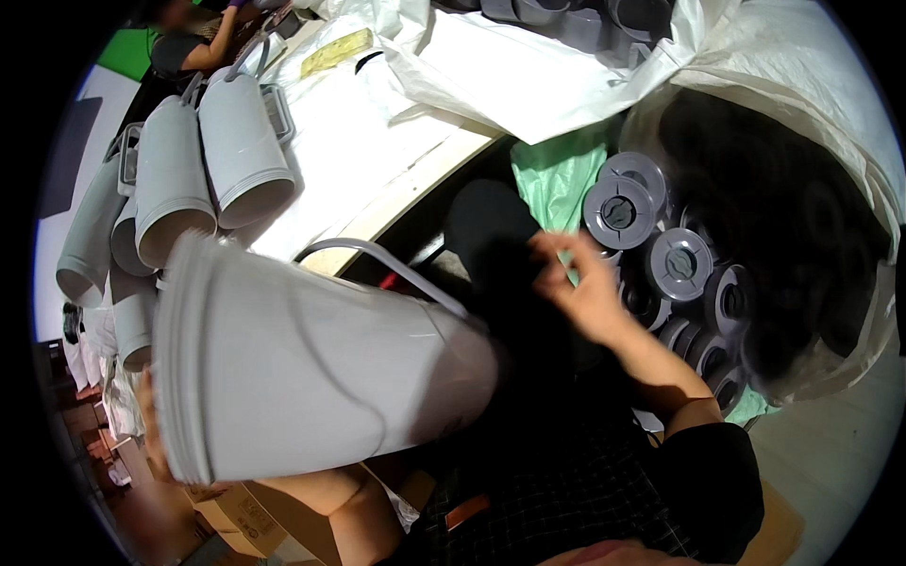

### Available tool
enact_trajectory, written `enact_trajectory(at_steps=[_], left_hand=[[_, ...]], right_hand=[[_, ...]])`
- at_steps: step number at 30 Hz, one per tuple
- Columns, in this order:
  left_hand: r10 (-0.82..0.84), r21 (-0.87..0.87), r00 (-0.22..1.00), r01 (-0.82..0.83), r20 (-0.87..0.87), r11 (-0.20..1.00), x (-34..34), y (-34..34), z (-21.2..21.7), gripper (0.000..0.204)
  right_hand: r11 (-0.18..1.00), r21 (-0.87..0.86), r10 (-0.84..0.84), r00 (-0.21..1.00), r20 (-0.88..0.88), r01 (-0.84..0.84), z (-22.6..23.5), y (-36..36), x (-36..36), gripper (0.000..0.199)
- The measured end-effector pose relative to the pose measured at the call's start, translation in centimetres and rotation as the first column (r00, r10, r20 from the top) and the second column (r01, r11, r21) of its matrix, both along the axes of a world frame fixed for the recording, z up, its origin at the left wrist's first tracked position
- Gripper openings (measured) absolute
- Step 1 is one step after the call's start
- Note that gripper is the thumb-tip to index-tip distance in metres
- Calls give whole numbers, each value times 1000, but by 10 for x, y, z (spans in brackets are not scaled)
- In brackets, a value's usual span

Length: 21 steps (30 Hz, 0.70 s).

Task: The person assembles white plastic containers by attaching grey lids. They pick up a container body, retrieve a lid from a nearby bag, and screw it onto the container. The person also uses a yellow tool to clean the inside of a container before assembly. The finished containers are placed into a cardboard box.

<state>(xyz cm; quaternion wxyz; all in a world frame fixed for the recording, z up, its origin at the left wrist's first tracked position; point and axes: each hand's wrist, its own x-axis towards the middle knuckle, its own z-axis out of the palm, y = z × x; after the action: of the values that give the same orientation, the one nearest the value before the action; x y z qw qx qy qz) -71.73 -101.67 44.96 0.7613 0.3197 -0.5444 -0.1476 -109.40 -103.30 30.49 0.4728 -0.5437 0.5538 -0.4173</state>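
White plastic, smooth and tapered, the bucket [311, 363] lies on its side across your lap, its ribbed open rim turned to your left and a thin wire handle [377, 259] arching over its upper side. Your left hand [151, 429] grips it at the rim, mostly hidden behind the lip. Your right hand [585, 288] hovers free with fingers loosely spread, just beside the grey round lids [651, 231] heaped in a large white sack [802, 85]. More white buckets [203, 160] lie stacked on the table [377, 170].

White table [377, 193] with stacked grey buckets [203, 160], plastic sheeting [510, 71].
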Motion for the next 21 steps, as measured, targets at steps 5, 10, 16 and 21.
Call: enact_trajectory(at_steps=[5, 10, 16, 21], left_hand=[[-526, 341, 850, 493, 5, 800, -45, -83, -37, 25], [-474, 469, 880, 435, -39, 769, -52, -109, -31, 21], [-576, 696, 798, 516, -177, 500, -60, -116, -24, 114], [-537, 684, 830, 481, -153, 549, -45, -112, -8, 138]], right_hand=[[769, -428, -566, 195, -801, 474, -119, -72, -164, 80], [916, -272, -401, 635, -660, 295, -100, -65, -151, 86], [950, -61, -165, 657, 736, 307, 95, -130, -42, 50], [906, -222, 424, 784, 453, -361, 102, -122, 72, 76]])
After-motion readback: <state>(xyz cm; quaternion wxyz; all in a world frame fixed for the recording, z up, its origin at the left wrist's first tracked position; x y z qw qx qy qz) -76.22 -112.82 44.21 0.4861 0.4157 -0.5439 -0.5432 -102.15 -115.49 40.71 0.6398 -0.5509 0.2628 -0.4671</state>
